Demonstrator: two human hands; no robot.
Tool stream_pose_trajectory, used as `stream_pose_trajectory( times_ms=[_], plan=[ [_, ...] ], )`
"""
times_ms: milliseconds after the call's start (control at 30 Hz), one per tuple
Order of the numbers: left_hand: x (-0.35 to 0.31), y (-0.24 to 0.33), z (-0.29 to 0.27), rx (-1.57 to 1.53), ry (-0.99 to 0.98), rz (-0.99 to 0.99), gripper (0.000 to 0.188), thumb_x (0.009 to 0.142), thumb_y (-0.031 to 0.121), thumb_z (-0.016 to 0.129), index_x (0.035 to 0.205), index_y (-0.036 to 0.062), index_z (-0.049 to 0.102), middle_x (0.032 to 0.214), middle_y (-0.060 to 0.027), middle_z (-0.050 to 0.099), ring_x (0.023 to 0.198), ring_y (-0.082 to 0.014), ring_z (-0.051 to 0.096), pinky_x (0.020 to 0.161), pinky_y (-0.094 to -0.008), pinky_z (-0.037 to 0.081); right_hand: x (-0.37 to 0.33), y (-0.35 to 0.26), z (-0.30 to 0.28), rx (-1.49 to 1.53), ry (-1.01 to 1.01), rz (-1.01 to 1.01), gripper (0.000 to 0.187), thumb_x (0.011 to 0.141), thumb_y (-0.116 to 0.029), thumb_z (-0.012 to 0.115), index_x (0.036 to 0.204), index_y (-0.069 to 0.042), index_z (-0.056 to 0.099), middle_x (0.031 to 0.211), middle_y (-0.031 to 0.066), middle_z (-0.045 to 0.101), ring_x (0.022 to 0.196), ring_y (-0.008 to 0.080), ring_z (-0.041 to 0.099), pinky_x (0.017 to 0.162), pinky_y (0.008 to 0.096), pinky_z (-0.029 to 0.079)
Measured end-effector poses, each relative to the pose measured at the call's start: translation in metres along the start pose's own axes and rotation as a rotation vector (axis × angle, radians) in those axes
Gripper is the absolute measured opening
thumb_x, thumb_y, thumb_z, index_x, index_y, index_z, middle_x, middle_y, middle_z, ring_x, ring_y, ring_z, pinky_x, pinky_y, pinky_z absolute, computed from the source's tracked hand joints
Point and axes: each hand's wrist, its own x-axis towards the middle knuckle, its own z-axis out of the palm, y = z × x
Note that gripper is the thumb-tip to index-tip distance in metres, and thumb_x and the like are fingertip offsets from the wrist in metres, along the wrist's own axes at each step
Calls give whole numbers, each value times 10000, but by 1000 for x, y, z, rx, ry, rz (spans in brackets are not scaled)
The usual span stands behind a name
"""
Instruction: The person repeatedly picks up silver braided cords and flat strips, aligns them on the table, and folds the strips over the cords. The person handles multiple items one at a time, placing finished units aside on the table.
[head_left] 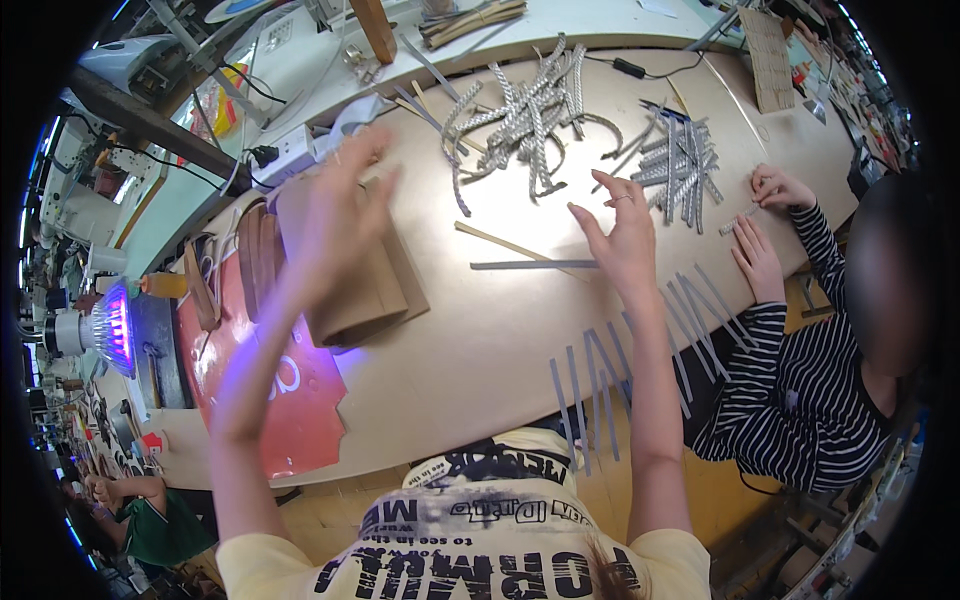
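Note:
Smeared by motion, my left hand (352, 195) is raised over the left part of the table, above a folded brown sheet (365, 310); whether it holds anything cannot be made out. My right hand (622, 235) hovers right of the middle with thumb and fingers apart, nothing visible between them. Just left of it lie a long grey strip (530, 265) and a thin tan strip (490, 238). Beyond is a tangled heap of braided silvery-grey straps (530, 110). Shorter flat silvery pieces (682, 165) are piled to the right of that heap.
Several grey strips (600, 390) hang along the front table edge by my right forearm. At right, a person in striped sleeves has hands (757, 255) on a small piece. A red sheet (270, 400), brown straps (258, 255) and a purple-lit lamp (115, 328) are at left.

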Motion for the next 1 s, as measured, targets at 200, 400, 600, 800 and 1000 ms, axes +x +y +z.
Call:
stream_pose_trajectory(
  times_ms=[200,400,600,800,1000],
  plan=[
    [-61,144,-1,-480,-327,598,388,742,100,732,1113,32,644,1153,-171,660,952,-321,667,782,-410,555,7,-18,34,-38,-339,5,274,901,-268,677,1062,-51,721,1017,123,665,939,297,647,822,406,502],
    [-44,274,1,-929,319,567,214,847,266,596,1009,128,570,1055,-108,615,723,-203,573,649,-386,482,-4,-18,29,3,-284,-18,231,890,-257,691,1026,-75,734,1015,115,682,984,268,637,871,382,468],
    [-44,284,16,-724,669,607,145,873,202,561,924,66,570,1008,-97,609,710,-207,581,637,-365,483,-5,-12,32,-210,-178,-142,330,853,-293,729,1113,-91,702,1044,75,655,1018,238,589,912,394,387],
    [-95,198,6,-794,-82,828,256,770,255,618,926,54,644,1094,-204,599,883,-316,624,790,-439,532,1,-21,40,-299,-191,-134,278,853,-319,738,1009,-89,732,993,82,668,993,235,600,867,393,405],
    [-163,112,57,23,-623,-186,561,911,296,647,1380,39,479,1512,-266,337,1395,-448,325,1147,-558,247,73,16,32,-101,73,-51,259,925,-282,646,929,-38,735,898,155,705,829,312,688,740,420,508]
  ],
)
